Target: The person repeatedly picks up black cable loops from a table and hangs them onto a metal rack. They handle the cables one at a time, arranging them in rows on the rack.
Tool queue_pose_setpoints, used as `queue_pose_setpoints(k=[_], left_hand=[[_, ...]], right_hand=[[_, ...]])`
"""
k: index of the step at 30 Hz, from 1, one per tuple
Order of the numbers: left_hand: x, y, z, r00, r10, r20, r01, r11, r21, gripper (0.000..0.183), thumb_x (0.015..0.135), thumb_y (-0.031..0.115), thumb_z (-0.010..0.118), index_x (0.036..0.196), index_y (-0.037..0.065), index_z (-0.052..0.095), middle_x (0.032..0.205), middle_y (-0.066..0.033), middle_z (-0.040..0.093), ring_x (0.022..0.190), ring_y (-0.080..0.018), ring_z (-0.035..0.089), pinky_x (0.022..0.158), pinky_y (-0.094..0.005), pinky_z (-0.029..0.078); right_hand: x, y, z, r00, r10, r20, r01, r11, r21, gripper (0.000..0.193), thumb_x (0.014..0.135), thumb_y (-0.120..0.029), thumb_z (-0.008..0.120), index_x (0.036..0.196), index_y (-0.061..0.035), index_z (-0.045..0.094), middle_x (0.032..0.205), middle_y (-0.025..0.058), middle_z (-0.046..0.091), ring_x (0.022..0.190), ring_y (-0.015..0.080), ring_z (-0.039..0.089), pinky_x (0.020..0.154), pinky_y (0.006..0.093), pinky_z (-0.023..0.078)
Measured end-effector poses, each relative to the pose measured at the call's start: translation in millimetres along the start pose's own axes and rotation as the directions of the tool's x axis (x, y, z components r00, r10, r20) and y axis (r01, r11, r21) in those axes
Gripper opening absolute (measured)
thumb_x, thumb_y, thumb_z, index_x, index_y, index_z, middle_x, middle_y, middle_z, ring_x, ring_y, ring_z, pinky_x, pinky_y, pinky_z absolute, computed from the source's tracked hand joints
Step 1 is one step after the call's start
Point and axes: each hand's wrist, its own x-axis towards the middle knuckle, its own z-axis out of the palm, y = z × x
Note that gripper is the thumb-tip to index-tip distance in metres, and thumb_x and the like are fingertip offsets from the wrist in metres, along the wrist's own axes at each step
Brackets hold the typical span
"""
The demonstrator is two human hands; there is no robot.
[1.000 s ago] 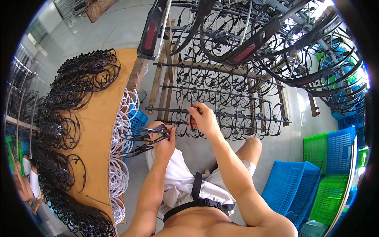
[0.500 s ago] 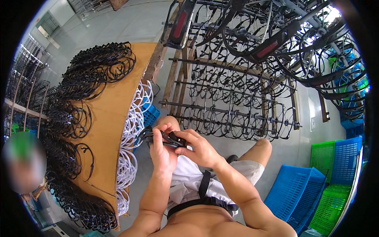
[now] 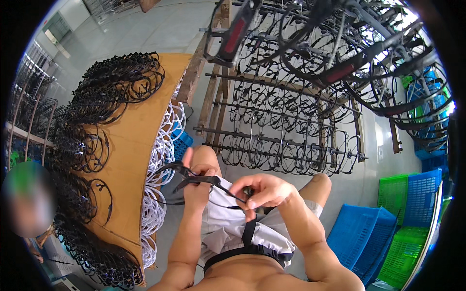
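Note:
Above my lap, my left hand (image 3: 198, 188) is closed around a black curved plastic band (image 3: 171, 169), which looks like an adjustable headband. The band's open loops stick out to the left of that hand. A thin strap of it runs across to my right hand (image 3: 266, 191), where thumb and fingers pinch its other end. Between those right fingers shows a small dark round piece (image 3: 248, 191); its exact kind I cannot make out. Parts of the band are hidden by my left fingers.
To my left, a cardboard-covered table (image 3: 133, 145) carries heaps of black looped bands (image 3: 119, 72). White rings (image 3: 154, 208) hang along its near edge. A rack (image 3: 286, 138) ahead is hung with black bands. Blue crates (image 3: 354, 233) and green crates (image 3: 407, 247) stand at right; a blurred person is at far left.
My hands have moved apart, the right one shifting right and downward. The black band, bunched between them before, is now spread out with its strap stretched between the hands.

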Motion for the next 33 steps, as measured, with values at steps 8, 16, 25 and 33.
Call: queue_pose_setpoints(k=[8, 16, 25, 33], left_hand=[[15, -36, -7, 0.961, 0.275, -0.023, -0.191, 0.725, 0.662, 0.030, 0.080, 0.011, 0.066, 0.108, 0.002, 0.060, 0.091, -0.0202, 0.061, 0.080, -0.0334, 0.061, 0.072, -0.0374, 0.050], [22, -43, 4, 0.871, 0.424, 0.247, -0.455, 0.509, 0.731, 0.019, 0.072, 0.002, 0.068, 0.091, 0.003, 0.064, 0.077, -0.0173, 0.062, 0.070, -0.0329, 0.062, 0.063, -0.0391, 0.049], [33, -55, 7, 0.823, 0.487, 0.293, -0.515, 0.419, 0.748, 0.018, 0.071, 0.008, 0.071, 0.088, 0.005, 0.066, 0.071, -0.0136, 0.061, 0.065, -0.0315, 0.060, 0.058, -0.0407, 0.047], [44, -70, -3, 0.803, 0.528, 0.276, -0.539, 0.446, 0.715, 0.019, 0.068, 0.008, 0.076, 0.083, 0.006, 0.064, 0.073, -0.0114, 0.062, 0.065, -0.0292, 0.061, 0.057, -0.0390, 0.047]], right_hand=[[40, -49, 10, 0.719, -0.543, -0.433, 0.568, 0.819, -0.083, 0.026, 0.088, -0.007, 0.061, 0.112, -0.0016, 0.054, 0.087, 0.0151, 0.064, 0.071, 0.0237, 0.064, 0.063, 0.0361, 0.056], [138, 8, -72, 0.531, -0.531, -0.661, 0.339, 0.848, -0.408, 0.035, 0.089, -0.008, 0.061, 0.119, 0.0046, 0.049, 0.094, 0.0118, 0.063, 0.079, 0.0179, 0.063, 0.071, 0.0295, 0.055], [135, 5, -63, 0.462, -0.575, -0.675, 0.325, 0.818, -0.474, 0.036, 0.089, -0.007, 0.061, 0.120, 0.0075, 0.049, 0.090, 0.0090, 0.061, 0.074, 0.0143, 0.063, 0.065, 0.0246, 0.054], [133, 7, -62, 0.459, -0.586, -0.668, 0.357, 0.810, -0.465, 0.036, 0.090, -0.008, 0.061, 0.121, 0.0070, 0.049, 0.091, 0.0097, 0.061, 0.076, 0.0156, 0.063, 0.068, 0.0262, 0.054]])
